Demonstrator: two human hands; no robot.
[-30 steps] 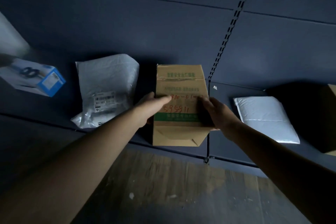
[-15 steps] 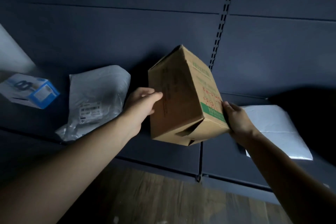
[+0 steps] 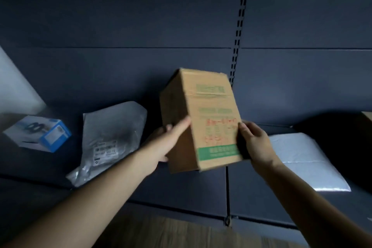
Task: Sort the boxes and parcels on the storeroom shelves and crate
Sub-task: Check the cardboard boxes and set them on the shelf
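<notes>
At mid-frame, in front of the dark back panel (image 3: 141,16): cardboard box (image 3: 201,119) held up between both hands, off the shelf (image 3: 191,185), tilted with its top end leaning away and left. Printed face towards the camera; green band across the lower end, green print higher up, red handwriting in between. Lettering is blurred, not legible. A strip of tape crosses the upper part.

Left hand (image 3: 171,141): flat against the box's left side face, fingers stretched out and close together, the index finger reaching up to the box's front edge. No curl visible.

Right hand (image 3: 253,143): at the right edge of the box near its lower end, fingers bent round that edge and clamped on it. Their tips go out of sight behind the cardboard.

Box position along the shelf: between two parcels, touching neither. Left of it, a grey plastic mailer (image 3: 112,137) lies crumpled on the shelf, white label facing up. Further left, well apart, a small blue-and-white carton (image 3: 38,133). Right of the box, partly behind the right wrist, a white padded parcel (image 3: 306,163) lies flat on the shelf.

Slotted upright (image 3: 239,26) runs down the back panel and passes behind the box's top right corner. Far right edge: corner of another brown carton (image 3: 367,117), mostly in shadow. Wooden floor (image 3: 161,231) shows below the shelf front.
</notes>
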